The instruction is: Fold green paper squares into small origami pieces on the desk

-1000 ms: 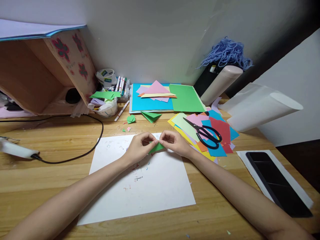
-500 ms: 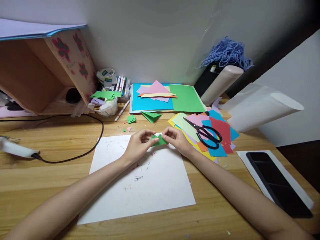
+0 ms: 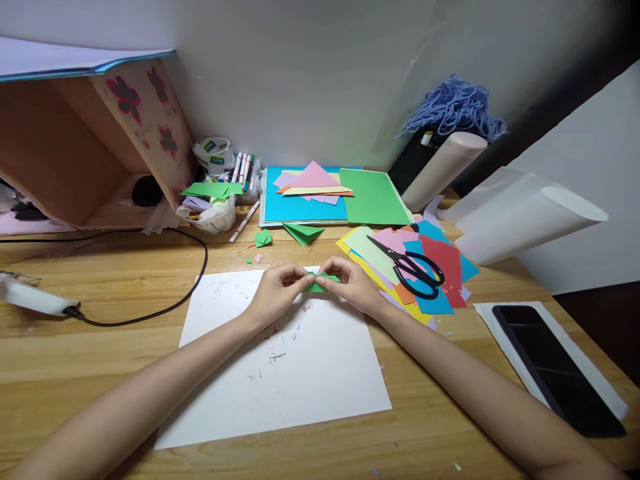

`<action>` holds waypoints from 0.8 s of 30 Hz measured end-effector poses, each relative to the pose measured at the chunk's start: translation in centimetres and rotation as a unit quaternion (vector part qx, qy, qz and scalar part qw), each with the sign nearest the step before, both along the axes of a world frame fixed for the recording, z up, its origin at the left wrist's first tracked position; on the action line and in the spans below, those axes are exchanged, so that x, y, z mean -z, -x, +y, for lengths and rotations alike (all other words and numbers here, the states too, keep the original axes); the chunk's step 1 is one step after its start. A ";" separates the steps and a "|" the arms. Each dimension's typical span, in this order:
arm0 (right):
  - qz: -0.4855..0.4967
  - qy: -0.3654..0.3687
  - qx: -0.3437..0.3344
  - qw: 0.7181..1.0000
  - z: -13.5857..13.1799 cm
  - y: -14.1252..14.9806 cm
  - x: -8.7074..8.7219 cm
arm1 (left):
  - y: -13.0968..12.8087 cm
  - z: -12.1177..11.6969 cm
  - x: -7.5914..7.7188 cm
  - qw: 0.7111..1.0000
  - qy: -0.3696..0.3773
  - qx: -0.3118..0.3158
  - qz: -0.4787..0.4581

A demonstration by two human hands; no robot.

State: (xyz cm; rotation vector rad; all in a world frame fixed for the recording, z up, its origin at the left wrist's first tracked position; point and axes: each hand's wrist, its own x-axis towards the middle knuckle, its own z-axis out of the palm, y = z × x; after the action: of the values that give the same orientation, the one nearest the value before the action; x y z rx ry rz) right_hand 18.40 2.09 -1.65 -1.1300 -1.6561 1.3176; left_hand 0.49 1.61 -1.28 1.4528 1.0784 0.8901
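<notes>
Between my two hands is a small folded piece of green paper (image 3: 315, 287), held over the top edge of a white sheet (image 3: 330, 360) marked with coloured strokes. My left hand (image 3: 281, 288) pinches its left side between thumb and fingers. My right hand (image 3: 353, 283) grips the right part, its thumb lying along the paper close to the left thumb. The fingers cover much of the paper. Beyond my hands lie a small green folded shape (image 3: 263, 238) and a green folded triangle (image 3: 303, 233).
Black scissors (image 3: 411, 267) rest on scattered coloured paper (image 3: 440, 257) to the right. A phone (image 3: 555, 367) lies at the far right. At the left, a black cable (image 3: 150, 322) curves across the table. A tub of paper scraps (image 3: 215, 219) stands behind, beside a painted cardboard box (image 3: 140, 113).
My right hand has shifted slightly left, and its thumb now lies across the green paper near the left thumb. The left hand has barely moved.
</notes>
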 end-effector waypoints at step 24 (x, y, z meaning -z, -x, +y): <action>-0.012 -0.007 0.022 1.000 0.1 0.1 -0.4 | 0.4 1.1 -1.1 0.991 0.121 0.027 -0.040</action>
State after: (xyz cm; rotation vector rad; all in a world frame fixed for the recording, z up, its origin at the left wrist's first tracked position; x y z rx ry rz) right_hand 18.25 2.23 -1.25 -1.1722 -1.6458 1.2675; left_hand 0.04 2.74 -0.23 1.2287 1.0433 0.7442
